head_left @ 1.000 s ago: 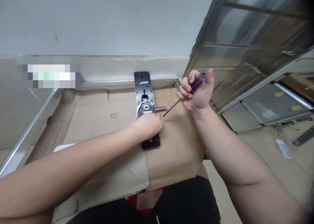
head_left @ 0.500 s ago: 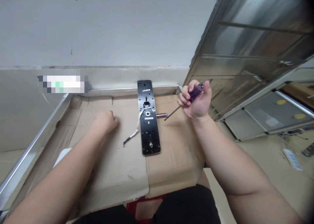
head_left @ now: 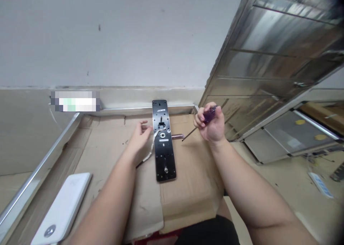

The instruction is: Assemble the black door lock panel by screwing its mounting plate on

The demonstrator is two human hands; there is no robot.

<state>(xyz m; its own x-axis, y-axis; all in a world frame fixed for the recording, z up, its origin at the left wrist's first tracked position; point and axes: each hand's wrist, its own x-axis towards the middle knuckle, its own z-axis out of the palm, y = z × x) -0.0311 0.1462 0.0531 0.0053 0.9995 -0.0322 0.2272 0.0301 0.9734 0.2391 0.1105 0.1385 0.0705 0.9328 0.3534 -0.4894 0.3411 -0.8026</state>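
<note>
A black lock plate (head_left: 163,141) blocks the straight path between the left hand (head_left: 140,139) and right hand (head_left: 212,126); a steel cabinet door (head_left: 258,58) rises beyond the right.

A plain white wall (head_left: 107,37) fills the far side of the room, above a beige lower band (head_left: 24,126). To the right stands a reflective stainless-steel cabinet (head_left: 271,48), and a pale floor (head_left: 282,180) stretches near it, with a power strip (head_left: 319,185) lying far right.

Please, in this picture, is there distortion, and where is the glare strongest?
In the head view, the wide lens stretches the edges and makes the steel rail lean strongly; the strongest glare lies on the metal panel; a pixelated patch blurs part of the wall.
</note>
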